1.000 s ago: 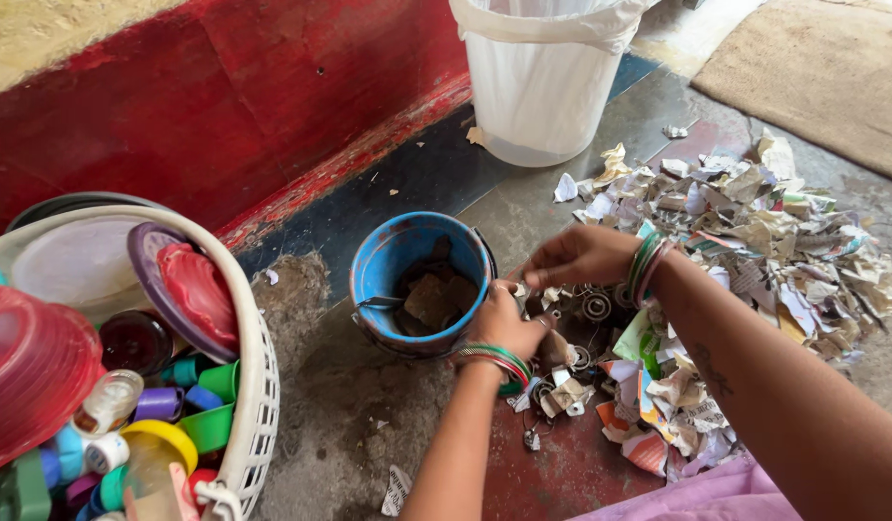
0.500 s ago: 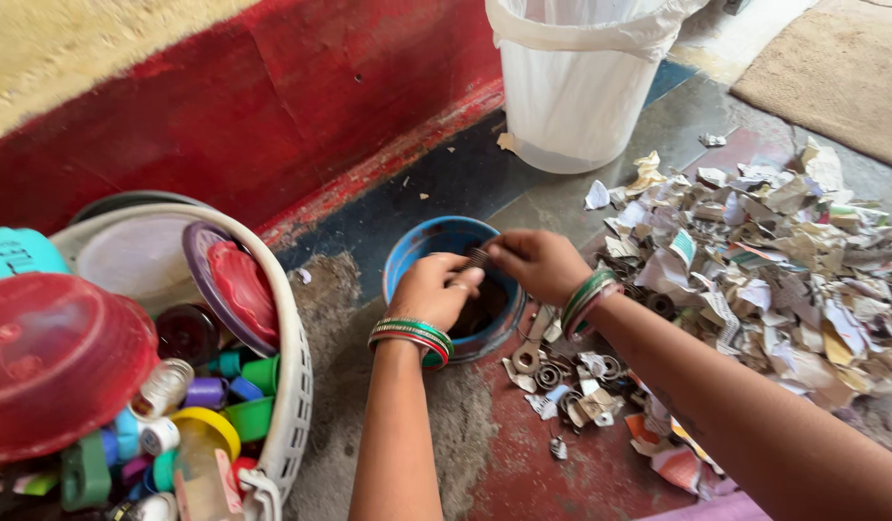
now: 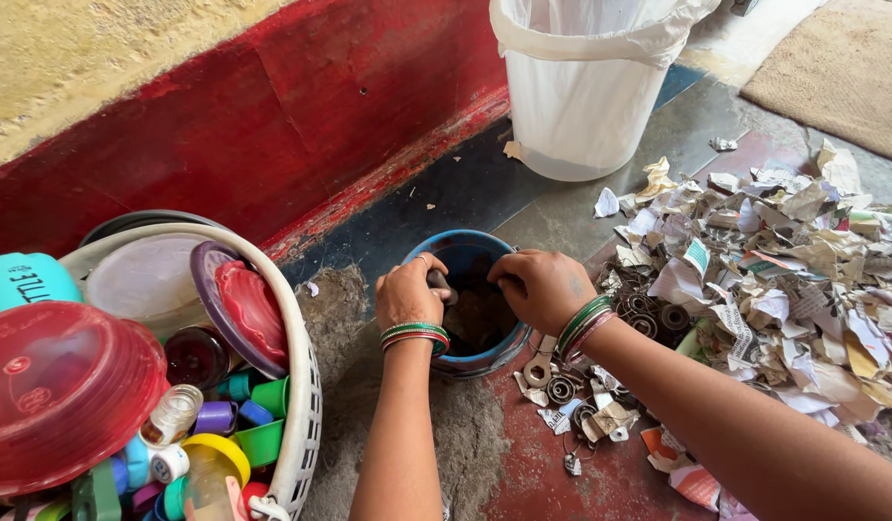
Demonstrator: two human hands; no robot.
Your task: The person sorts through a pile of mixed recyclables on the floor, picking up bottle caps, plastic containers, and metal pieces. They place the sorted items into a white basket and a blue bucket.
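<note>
head view: both hands are seen over a blue bucket that stands on the floor near a red wall. the left hand is curled at the bucket's left rim, its fingers closed around a small dark piece that cannot be made out. the right hand is bent over the right rim, fingers tucked down inside; whether anything is held there cannot be told. green and red bangles are worn on both wrists. just right of the bucket, small metal rings and parts are scattered on the floor, touching a wide heap of torn paper. a white bin with a liner is set behind the bucket. at the left, a white basket is filled with coloured caps and lids, with a red bowl at its near side
</note>
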